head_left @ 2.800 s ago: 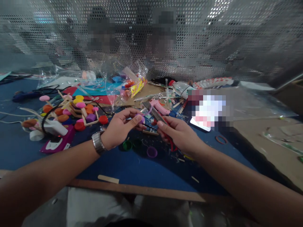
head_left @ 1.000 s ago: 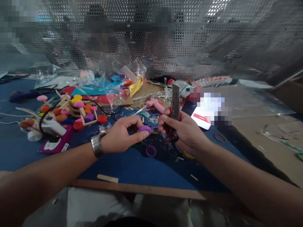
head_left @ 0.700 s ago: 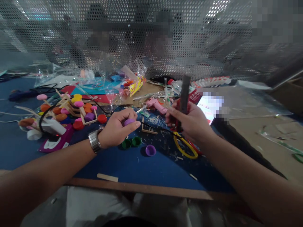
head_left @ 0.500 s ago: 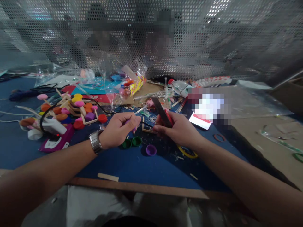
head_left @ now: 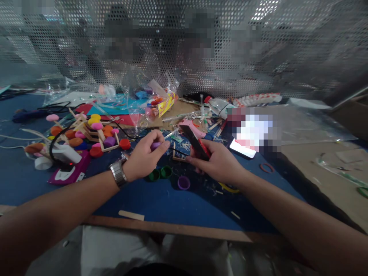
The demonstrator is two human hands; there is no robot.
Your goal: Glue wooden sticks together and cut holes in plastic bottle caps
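Observation:
My left hand (head_left: 146, 156) is closed around a small purple cap (head_left: 155, 145), mostly hidden by the fingers. My right hand (head_left: 214, 161) grips a red-handled utility knife (head_left: 196, 142), its broad dark blade pointing up and to the left. The blade is apart from the cap. Below the hands, two green caps (head_left: 166, 172) and a purple cap (head_left: 183, 183) lie on the blue table (head_left: 161, 203). Behind, between the hands, sit a small wooden-stick frame (head_left: 179, 158) and a pink glue gun (head_left: 193, 128).
At left stands a stick model (head_left: 99, 134) with coloured caps, beside a purple power strip (head_left: 70, 168) with a plug and cables. A lit phone (head_left: 244, 147) lies right. Plastic bags, a bottle (head_left: 220, 107) and scraps line the back, before a perforated screen (head_left: 178, 46).
The knife was by the purple cap at first, then swung upright and away to the right. Now it has come back left, tilted. The left hand has kept hold of the cap.

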